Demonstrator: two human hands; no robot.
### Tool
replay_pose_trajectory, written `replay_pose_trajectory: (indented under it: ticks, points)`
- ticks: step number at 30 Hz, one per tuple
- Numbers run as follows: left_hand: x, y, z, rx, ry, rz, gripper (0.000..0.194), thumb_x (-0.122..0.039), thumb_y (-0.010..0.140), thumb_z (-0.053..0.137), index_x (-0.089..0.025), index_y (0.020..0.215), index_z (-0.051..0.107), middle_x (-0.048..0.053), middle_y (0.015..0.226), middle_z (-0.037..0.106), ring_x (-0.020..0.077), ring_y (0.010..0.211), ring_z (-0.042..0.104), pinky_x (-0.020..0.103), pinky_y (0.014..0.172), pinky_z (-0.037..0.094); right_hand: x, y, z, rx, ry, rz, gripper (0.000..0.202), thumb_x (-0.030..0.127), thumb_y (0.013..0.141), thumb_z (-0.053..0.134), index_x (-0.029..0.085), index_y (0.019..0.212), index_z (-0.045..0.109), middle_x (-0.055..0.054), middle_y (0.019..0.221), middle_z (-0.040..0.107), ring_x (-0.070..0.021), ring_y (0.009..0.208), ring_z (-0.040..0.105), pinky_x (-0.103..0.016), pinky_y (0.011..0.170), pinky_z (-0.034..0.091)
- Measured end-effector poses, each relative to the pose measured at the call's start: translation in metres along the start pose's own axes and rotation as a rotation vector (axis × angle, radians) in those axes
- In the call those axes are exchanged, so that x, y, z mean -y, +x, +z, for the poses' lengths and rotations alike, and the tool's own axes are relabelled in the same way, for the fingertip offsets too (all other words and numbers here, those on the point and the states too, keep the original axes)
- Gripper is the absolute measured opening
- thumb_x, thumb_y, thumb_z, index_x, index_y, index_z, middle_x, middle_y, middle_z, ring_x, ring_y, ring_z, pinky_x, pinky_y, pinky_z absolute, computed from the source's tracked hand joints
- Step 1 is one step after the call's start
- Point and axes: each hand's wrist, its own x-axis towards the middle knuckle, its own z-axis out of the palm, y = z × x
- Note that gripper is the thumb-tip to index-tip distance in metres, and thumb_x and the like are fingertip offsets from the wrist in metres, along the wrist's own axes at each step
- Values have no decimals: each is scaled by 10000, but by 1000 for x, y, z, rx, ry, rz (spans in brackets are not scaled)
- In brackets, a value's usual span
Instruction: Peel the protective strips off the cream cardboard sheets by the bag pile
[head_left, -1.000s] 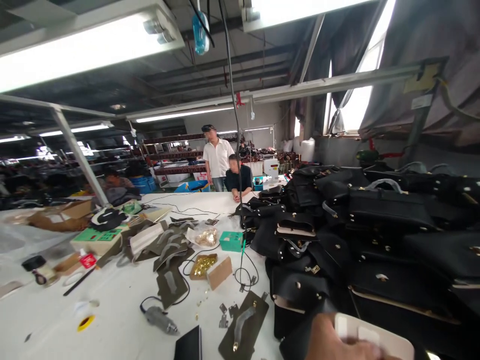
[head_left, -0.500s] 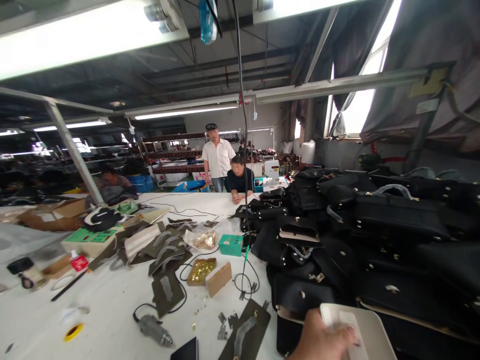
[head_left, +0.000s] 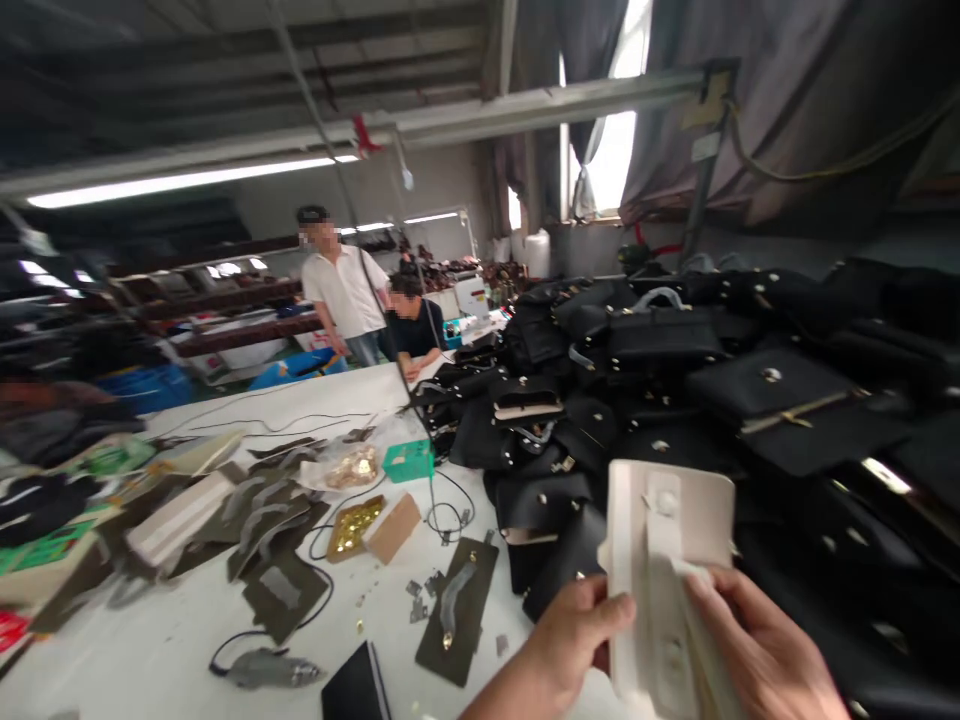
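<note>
A cream bag panel (head_left: 630,560) with rounded corners is held up at the lower right, in front of the pile of black bags. A paler strip with round bumps at both ends runs down its middle. My left hand (head_left: 574,635) pinches the panel's left edge, thumb on the near face. My right hand (head_left: 765,640) is closed on a folded, lighter part of the same piece along its right side. Left of my hands, on the white table (head_left: 172,650), lies an olive piece (head_left: 472,625) with a wrapped handle.
Black bags (head_left: 667,340) are heaped across the right side. A grey power tool (head_left: 274,668), a black flat object (head_left: 356,685), a carton of gold fittings (head_left: 356,527) and a green box (head_left: 409,460) lie on the table. Two people (head_left: 345,285) are across it.
The view has swung right. My left hand has come into clear sight on the panel's left edge. The panel is now upright, with both hands on it.
</note>
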Motion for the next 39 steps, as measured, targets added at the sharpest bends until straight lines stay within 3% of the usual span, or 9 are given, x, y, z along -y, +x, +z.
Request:
replay_pose_trajectory:
  ticks: [2, 5, 7, 10, 12, 15, 20, 32, 39]
  points:
    - [5, -11, 9, 84, -18, -57, 621, -559, 706, 845, -106, 1112, 719, 132, 866, 747, 223, 646, 695, 293, 523, 541, 6, -1, 1, -39, 114, -8, 491, 714, 826, 632, 224, 800, 646, -2, 604, 648, -186, 531, 603, -257, 463, 494]
    - [7, -16, 27, 5, -45, -78, 582, -572, 780, 780, -72, 1074, 729, 188, 901, 766, 273, 639, 727, 337, 498, 570, 10, 0, 0, -55, 136, -83, 493, 686, 843, 644, 207, 733, 608, -1, 661, 620, -161, 574, 566, -257, 506, 462]
    - [5, -16, 36, -33, -54, -75, 590, -583, 821, 744, -87, 1140, 719, 202, 991, 771, 294, 696, 748, 342, 503, 584, 11, -4, -7, -175, 56, -235, 443, 628, 872, 654, 204, 744, 641, -60, 919, 698, -212, 812, 652, -299, 699, 519]
    - [-2, -14, 44, -72, -27, 0, 570, -558, 865, 721, -129, 1239, 694, 186, 1120, 759, 311, 853, 759, 336, 546, 615, 8, -15, -24, -392, -92, -444, 357, 550, 895, 666, 218, 763, 672, -85, 1212, 664, -265, 1135, 614, -357, 985, 450]
    - [-7, -13, 47, -95, 22, 65, 544, -549, 888, 701, -112, 1212, 704, 177, 1092, 765, 309, 901, 750, 337, 574, 631, 6, -24, -32, -298, -126, -379, 365, 556, 902, 653, 221, 757, 664, -50, 987, 687, -221, 931, 635, -322, 845, 475]
    - [-9, -13, 52, -117, 69, 96, 529, -551, 904, 683, -83, 1149, 716, 168, 1012, 777, 295, 868, 750, 353, 615, 646, 1, -33, -29, -17, -64, -166, 428, 589, 884, 656, 211, 689, 608, 20, 663, 533, -150, 632, 488, -277, 579, 397]
    - [-6, -15, 65, -71, 140, 96, 488, -531, 899, 701, -92, 1110, 733, 139, 964, 783, 258, 844, 751, 364, 736, 647, -6, -30, -13, 68, 69, -13, 492, 625, 859, 664, 220, 630, 505, 38, 619, 479, -140, 608, 472, -260, 549, 385]
    - [11, -2, 81, -283, 63, 115, 448, -441, 775, 813, -97, 1057, 756, 99, 877, 768, 236, 775, 715, 313, 680, 600, -12, -33, -23, 195, -228, -132, 356, 537, 950, 523, 246, 750, 567, 24, 679, 621, -157, 642, 565, -257, 600, 441]
    - [31, 13, 88, -425, 91, 96, 268, -235, 683, 794, -86, 904, 775, 51, 696, 710, 190, 634, 653, 271, 568, 541, -38, -28, -35, 100, -520, -423, 252, 472, 901, 563, 268, 859, 705, -53, 803, 738, -190, 586, 625, -296, 553, 465]
